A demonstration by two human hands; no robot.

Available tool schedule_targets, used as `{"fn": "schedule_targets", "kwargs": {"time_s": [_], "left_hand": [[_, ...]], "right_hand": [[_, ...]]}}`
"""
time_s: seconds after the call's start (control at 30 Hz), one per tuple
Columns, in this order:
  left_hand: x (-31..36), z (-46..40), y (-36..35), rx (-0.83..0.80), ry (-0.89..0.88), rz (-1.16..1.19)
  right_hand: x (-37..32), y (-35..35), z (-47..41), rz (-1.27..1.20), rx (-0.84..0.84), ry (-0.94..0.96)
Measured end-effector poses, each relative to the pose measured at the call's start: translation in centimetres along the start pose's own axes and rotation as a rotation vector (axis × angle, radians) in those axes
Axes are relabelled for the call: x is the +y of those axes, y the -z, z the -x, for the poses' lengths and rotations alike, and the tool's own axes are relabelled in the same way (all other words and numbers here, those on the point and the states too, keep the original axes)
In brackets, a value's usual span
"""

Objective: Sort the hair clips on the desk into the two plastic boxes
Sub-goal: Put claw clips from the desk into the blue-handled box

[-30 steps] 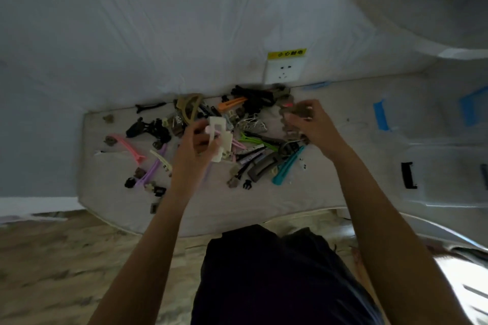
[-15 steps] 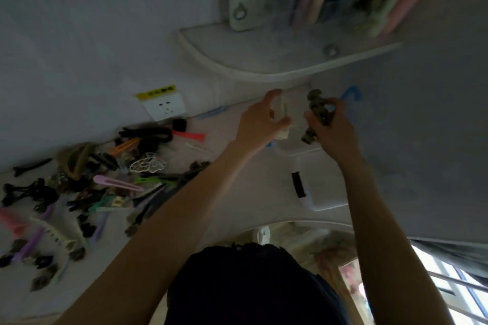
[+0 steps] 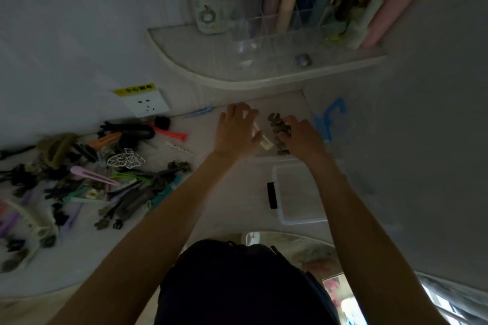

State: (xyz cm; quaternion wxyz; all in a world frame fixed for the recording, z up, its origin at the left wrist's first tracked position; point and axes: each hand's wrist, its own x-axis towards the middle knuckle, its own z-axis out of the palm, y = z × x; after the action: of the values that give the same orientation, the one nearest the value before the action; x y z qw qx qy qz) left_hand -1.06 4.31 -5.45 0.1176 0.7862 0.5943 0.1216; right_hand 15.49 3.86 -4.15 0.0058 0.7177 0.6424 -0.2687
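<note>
a cream rectangular plastic hair clip point(image 3: 264, 140) sits in the left hand point(image 3: 236, 130), fingers curled round it; a brown scalloped claw clip point(image 3: 278, 132) is pinched by the right hand point(image 3: 302, 137), both arms outstretched above the far clear plastic box point(image 3: 320, 124).

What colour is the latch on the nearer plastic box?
Black. The latch shows on the clear plastic box in the head view.

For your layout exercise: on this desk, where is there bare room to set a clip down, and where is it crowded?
Bare desk lies between the clip pile and the near clear box, partly crossed by the left forearm. Crowded: the desk's left part, and the far right corner where the left hand and right hand hold clips.
</note>
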Motion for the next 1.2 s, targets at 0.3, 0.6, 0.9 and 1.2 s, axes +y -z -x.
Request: {"fn": "schedule_targets", "kwargs": {"time_s": [0.3,0.6,0.9,1.2], "left_hand": [[-7.0,8.7,1.4,0.303,0.386,0.529],[-19.4,20.5,3.3,-0.087,0.483,0.105],[-20.1,21.0,1.9,-0.188,0.443,0.173],[-20.7,21.7,1.2,-0.030,0.452,0.195]], "right_hand": [[-5.2,-2.0,4.8,-0.258,0.308,0.284],[-16.0,-13.9,7.3,0.003,-0.135,0.719],[-17.7,-17.7,6.6,0.203,-0.039,0.547],[-16.7,-18.4,7.1,0.289,-0.058,0.766]]}}
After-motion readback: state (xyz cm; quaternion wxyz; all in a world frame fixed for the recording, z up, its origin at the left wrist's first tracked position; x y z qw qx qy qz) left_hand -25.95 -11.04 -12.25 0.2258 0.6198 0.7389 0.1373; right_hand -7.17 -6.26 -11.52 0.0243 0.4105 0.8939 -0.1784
